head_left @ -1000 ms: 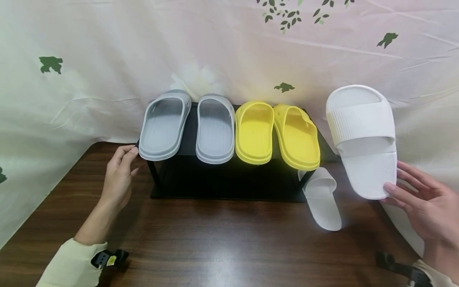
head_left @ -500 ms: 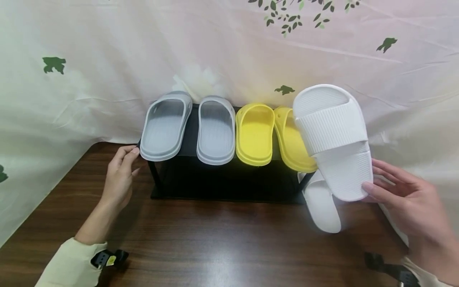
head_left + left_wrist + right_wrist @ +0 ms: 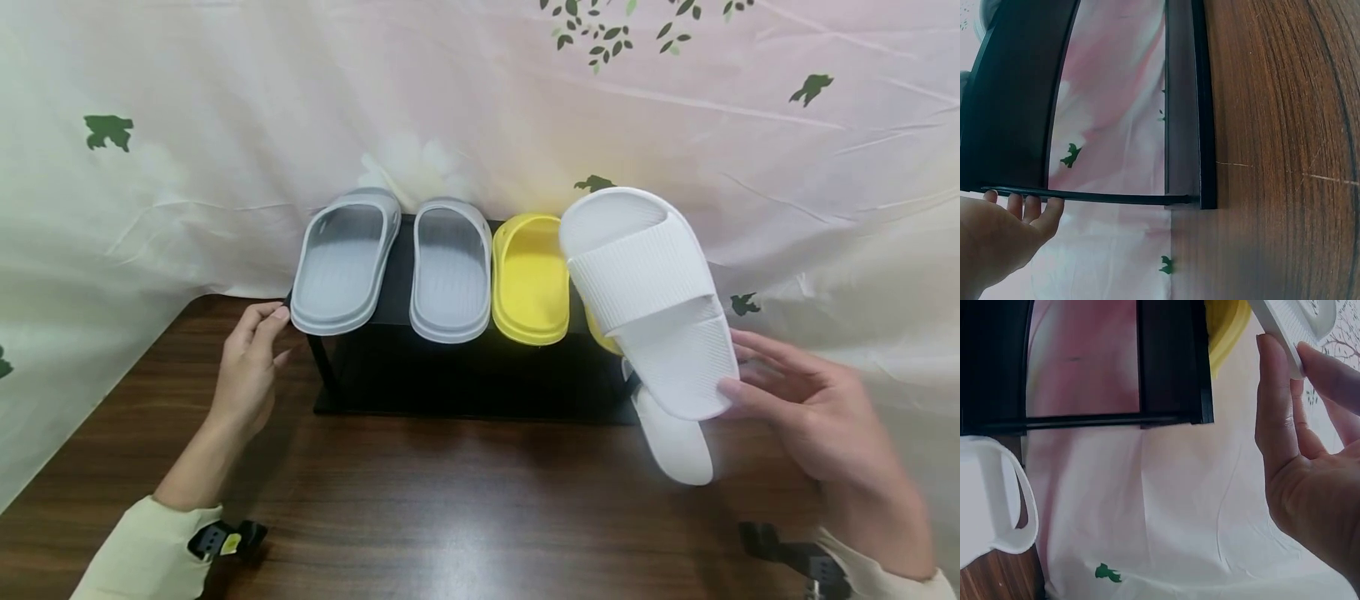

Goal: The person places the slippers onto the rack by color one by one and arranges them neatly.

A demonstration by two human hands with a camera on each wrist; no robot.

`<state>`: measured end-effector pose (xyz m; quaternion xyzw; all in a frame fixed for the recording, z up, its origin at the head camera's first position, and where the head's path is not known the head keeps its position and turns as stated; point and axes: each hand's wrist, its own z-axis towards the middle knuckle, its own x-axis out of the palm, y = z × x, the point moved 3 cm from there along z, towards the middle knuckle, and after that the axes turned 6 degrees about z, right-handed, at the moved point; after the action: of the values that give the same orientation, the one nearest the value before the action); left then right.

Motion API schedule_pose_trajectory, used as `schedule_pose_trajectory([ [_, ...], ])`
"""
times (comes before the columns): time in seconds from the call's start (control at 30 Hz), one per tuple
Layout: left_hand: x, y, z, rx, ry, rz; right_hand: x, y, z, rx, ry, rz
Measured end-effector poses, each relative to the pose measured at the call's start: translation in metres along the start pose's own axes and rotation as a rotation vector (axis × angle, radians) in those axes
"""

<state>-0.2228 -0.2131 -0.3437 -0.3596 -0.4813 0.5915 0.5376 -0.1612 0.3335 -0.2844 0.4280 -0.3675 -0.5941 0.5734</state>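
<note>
My right hand (image 3: pixel 817 417) pinches the heel end of a white slide sandal (image 3: pixel 675 333) between thumb and fingers. The sandal is raised, toe end up, overlapping the right yellow clog (image 3: pixel 602 335) in the head view. In the right wrist view, only the heel part of the held sandal (image 3: pixel 1282 337) shows. My left hand (image 3: pixel 251 358) holds the left edge of the black shoe rack (image 3: pixel 393 300), its fingertips at the side bar (image 3: pixel 1104 197). A second white slide (image 3: pixel 675 446) lies on the table beside the rack's right end, partly covered by the held one.
On the rack's top shelf stand two grey clogs, the left one (image 3: pixel 341 275) and the right one (image 3: pixel 452 275), and beside them another yellow clog (image 3: pixel 531 283). A patterned cloth (image 3: pixel 262 125) hangs close behind the rack. Brown wood tabletop (image 3: pixel 450 500) lies in front.
My right hand has carried the white slide leftward, from beside the rack to over the right yellow clog. The left hand has stayed at the rack's edge.
</note>
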Motion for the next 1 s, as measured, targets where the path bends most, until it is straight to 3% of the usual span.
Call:
schedule_pose_trajectory([
  [0.13, -0.001, 0.000, 0.000, 0.000, 0.003, 0.000, 0.006, 0.001, 0.002, 0.011, 0.038, -0.114],
  [0.43, -0.002, 0.000, 0.000, -0.004, 0.001, -0.011, 0.029, -0.004, 0.006, 0.011, 0.176, -0.027],
  [0.67, -0.002, 0.000, 0.000, -0.007, 0.000, -0.015, 0.035, -0.011, 0.005, 0.046, 0.177, -0.188],
  [1.0, 0.000, -0.001, 0.000, -0.006, 0.001, -0.013, 0.043, -0.027, 0.004, 0.115, 0.253, -0.147],
])
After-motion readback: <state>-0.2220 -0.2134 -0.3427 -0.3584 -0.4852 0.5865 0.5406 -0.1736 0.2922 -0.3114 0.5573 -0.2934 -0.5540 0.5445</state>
